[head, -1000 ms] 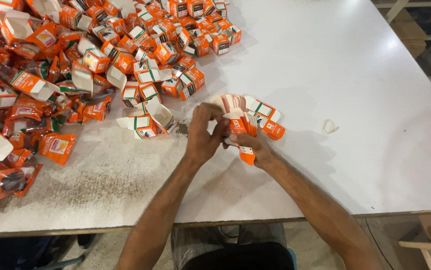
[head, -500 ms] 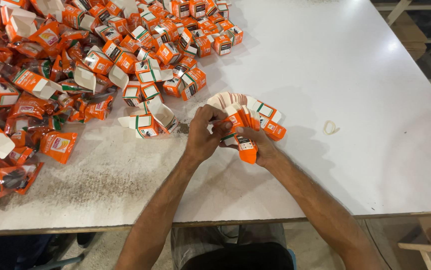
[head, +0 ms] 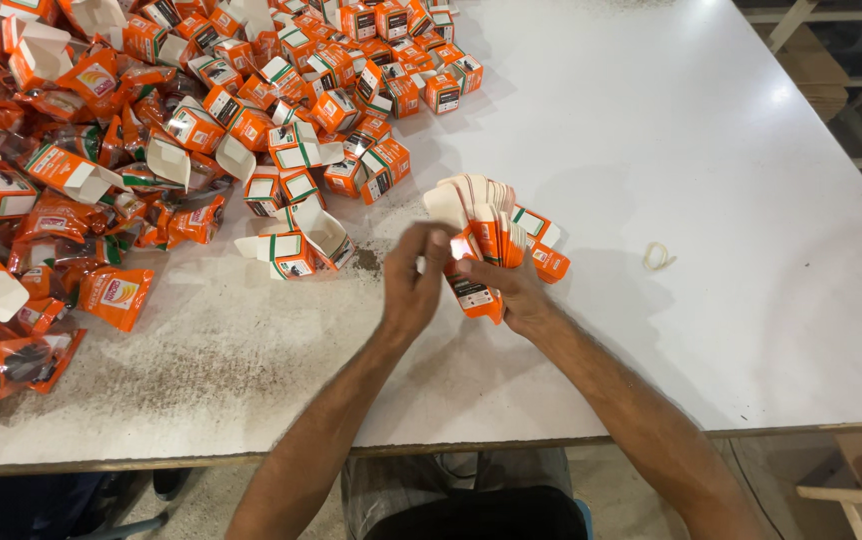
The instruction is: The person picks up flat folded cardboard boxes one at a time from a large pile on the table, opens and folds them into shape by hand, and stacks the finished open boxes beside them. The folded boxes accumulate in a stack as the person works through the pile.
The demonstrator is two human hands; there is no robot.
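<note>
Over the middle of the white table, my right hand grips a fanned stack of flat orange and white carton blanks. My left hand pinches the front blank of that stack at its left edge, fingers curled. One open orange carton lies on the table just left of my left hand, its white flaps spread. Beyond it spreads a big heap of small orange cartons and orange sachets.
A pale rubber band lies on the table to the right of my hands. Dark dust speckles the table's near left part. The table's front edge runs just above my lap. Wooden frames stand beyond the right edge.
Both hands have stayed over the same spot, working the stack. The fan of blanks has lifted slightly and my left hand's fingers have shifted onto the front blank.
</note>
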